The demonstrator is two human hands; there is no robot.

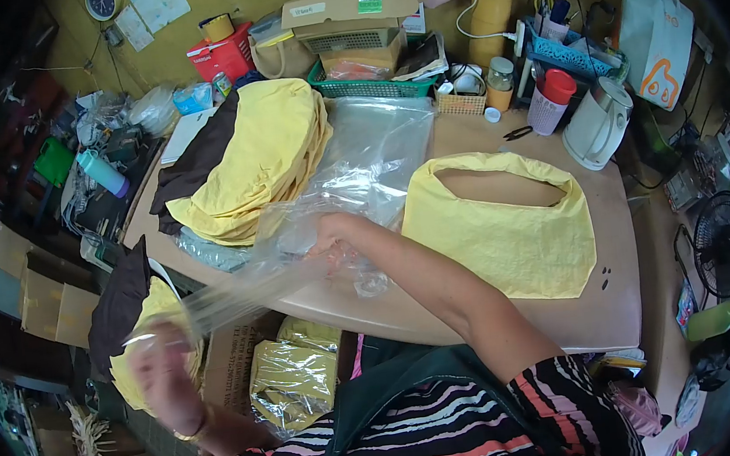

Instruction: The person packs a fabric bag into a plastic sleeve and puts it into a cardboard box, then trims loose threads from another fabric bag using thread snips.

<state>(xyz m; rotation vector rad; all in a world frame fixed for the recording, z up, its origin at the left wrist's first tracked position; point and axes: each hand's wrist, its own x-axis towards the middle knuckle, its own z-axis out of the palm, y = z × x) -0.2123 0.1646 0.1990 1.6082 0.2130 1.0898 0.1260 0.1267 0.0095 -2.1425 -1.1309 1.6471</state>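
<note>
Stretched between my two hands is a clear plastic bag [257, 288], partly smeared by motion. My right hand [337, 238] is closed on it above the table's left part. Beyond the table's front left edge, my left hand [165, 370] is blurred, near the bag's other end; its fingers cannot be made out. More clear plastic [374, 143] lies flat on the table. To the right lies a yellow cloth bag [507, 245] with an oval opening at its handle. A stack of folded yellow cloth [264, 141] with dark brown cloth [192, 161] is at the back left.
Below the table edge, a cardboard box [226, 364] holds plastic-wrapped yellow packets [296, 375]. More yellow and brown cloth [122, 304] hangs at the left. A kettle [598, 125], red-lidded cup [551, 104], scissors [518, 133] and green basket [369, 85] stand or lie at the back.
</note>
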